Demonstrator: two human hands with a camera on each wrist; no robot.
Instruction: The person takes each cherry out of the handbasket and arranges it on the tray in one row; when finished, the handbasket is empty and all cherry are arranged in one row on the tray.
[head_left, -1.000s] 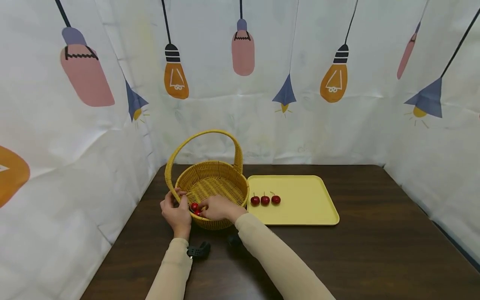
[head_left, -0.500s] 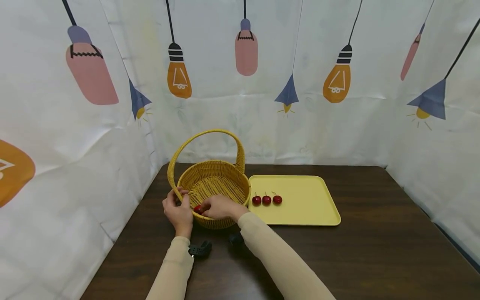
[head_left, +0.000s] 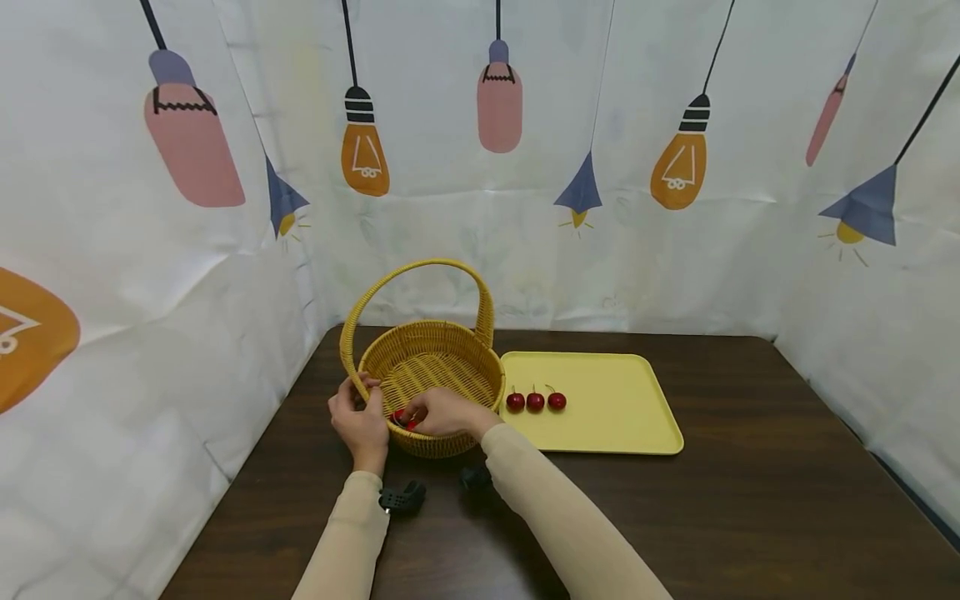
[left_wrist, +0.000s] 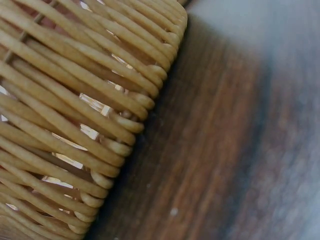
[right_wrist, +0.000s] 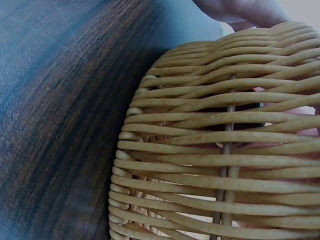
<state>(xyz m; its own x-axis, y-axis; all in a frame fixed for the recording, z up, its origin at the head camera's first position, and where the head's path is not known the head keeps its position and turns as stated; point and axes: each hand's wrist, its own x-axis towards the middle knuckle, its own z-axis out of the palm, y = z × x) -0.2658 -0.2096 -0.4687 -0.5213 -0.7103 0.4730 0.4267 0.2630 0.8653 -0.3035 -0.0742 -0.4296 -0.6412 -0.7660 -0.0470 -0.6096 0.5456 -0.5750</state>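
Observation:
A yellow wicker basket [head_left: 431, 447] with a tall arched handle stands on the dark wooden table. At its left front rim, by the foot of the handle, my left hand [head_left: 362, 425] holds the side. My right hand [head_left: 444, 412] reaches over the front rim, its fingers curled low at a red cherry [head_left: 412, 425] and partly covering it. Just left of those fingertips shows another cherry [head_left: 397, 415]. Close up, the woven wall [left_wrist: 75, 100] fills much of the left wrist view. The right wrist view has the wall [right_wrist: 215, 150] too, with part of a hand above it.
Right of the basket lies a yellow tray [head_left: 600, 408], its left edge close to the basket. Three cherries [head_left: 535, 402] with stems sit in a row on its left part. A patterned white cloth [head_left: 540, 275] hangs behind the table [head_left: 750, 500].
The head view has shifted slightly. My right fingers have moved a little among the cherries in the basket, covering and uncovering parts of them. My left hand keeps its place on the rim.

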